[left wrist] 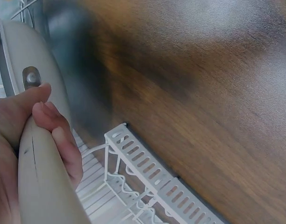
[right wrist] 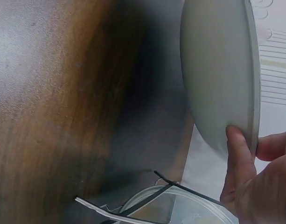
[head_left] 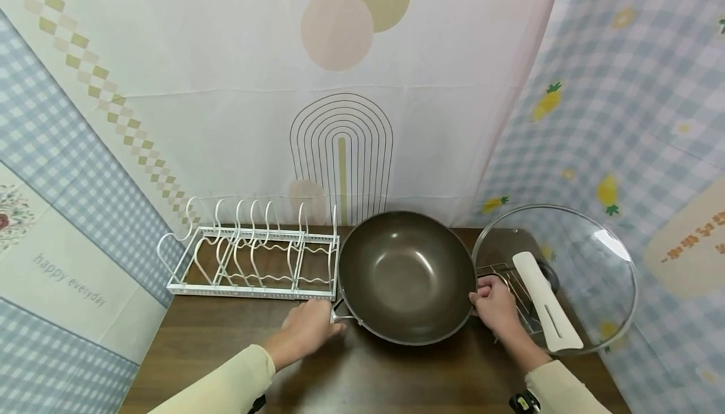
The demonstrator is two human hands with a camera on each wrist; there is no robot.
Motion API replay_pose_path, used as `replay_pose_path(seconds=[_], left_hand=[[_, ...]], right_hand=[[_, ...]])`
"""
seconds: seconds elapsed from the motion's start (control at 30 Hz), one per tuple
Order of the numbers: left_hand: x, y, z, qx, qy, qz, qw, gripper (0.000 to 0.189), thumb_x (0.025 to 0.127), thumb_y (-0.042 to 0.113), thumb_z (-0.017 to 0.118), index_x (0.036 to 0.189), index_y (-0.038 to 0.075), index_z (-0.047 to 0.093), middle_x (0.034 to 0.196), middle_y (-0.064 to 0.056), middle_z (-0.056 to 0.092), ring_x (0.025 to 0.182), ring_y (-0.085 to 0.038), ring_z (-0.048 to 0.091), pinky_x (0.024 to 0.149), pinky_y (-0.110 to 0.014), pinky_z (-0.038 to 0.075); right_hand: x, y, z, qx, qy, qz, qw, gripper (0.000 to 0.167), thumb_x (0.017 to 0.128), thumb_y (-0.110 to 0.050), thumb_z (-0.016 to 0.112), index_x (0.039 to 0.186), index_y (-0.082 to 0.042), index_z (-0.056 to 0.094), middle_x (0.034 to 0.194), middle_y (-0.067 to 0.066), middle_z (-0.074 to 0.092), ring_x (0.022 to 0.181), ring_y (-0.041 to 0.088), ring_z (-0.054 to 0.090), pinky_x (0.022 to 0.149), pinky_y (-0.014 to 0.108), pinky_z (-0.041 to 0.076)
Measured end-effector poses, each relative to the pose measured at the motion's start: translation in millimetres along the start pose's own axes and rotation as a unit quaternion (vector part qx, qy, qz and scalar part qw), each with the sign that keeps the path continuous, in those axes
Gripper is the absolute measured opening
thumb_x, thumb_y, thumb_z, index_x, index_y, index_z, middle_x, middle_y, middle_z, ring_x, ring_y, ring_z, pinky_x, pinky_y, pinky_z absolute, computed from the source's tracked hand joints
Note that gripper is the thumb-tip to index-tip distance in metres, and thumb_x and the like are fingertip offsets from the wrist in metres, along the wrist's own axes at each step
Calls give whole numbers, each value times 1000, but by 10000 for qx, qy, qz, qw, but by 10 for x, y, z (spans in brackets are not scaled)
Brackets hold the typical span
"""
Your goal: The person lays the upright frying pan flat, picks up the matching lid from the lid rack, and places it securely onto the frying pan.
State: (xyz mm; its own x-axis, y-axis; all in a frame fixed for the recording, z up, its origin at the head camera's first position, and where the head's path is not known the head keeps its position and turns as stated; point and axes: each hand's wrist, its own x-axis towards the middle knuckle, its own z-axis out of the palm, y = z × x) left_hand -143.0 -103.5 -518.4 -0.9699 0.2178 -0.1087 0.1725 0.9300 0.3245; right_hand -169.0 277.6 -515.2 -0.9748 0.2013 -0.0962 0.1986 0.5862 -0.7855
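Note:
A wide wok (head_left: 404, 275), dark brown inside and pale outside, is in front of me with its open side toward the head camera. My left hand (head_left: 308, 329) grips its handle; in the left wrist view the fingers wrap round the pale, beige handle (left wrist: 47, 177), the thumb lying near the metal joint. On the opposite side, my right hand (head_left: 498, 307) pinches the wok's rim, thumb at the edge and fingers against the outer wall (right wrist: 217, 70). A dark shadow falls on the tabletop under the wok.
A white wire rack (head_left: 255, 291) with upright loops stands left of the wok. To the right, a large glass lid (head_left: 612, 313) with a long cream handle (head_left: 546, 301) leans over a dark wire rack (head_left: 529, 319). Patterned cloth (head_left: 226, 137) hangs behind the brown table (head_left: 215, 351).

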Motion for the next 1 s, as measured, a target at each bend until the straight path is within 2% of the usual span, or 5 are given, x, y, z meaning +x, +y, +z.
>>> replay_pose_path(seconds=[0.2,0.33,0.57,1.0], left_hand=[[-50,-34,28,378,367,228,9984,45,82,45,84,63,16,55,72,-9,69,66,-30,69,56,-47,55],[-80,-70,90,544,514,241,9969,44,81,44,85,66,15,56,73,-11,69,66,-32,69,56,-48,56],[-69,-130,174,605,583,204,9963,41,81,43,85,71,14,58,73,-11,70,66,-31,70,56,-47,56],[11,-155,242,864,870,343,9919,41,80,44,86,79,11,61,71,-11,70,63,-30,69,54,-46,55]], right_hand=[[-45,58,89,272,-99,52,9996,32,91,2,65,118,13,52,84,17,65,56,11,64,55,24,59],[-73,119,154,298,-142,168,9993,32,92,2,66,119,12,52,83,15,64,58,11,63,56,24,60],[-104,186,215,406,-106,213,9989,33,91,4,66,119,13,52,85,15,63,60,12,63,56,26,60],[-126,188,218,505,-158,338,9980,31,92,3,64,118,12,50,89,17,62,65,12,63,58,25,60]])
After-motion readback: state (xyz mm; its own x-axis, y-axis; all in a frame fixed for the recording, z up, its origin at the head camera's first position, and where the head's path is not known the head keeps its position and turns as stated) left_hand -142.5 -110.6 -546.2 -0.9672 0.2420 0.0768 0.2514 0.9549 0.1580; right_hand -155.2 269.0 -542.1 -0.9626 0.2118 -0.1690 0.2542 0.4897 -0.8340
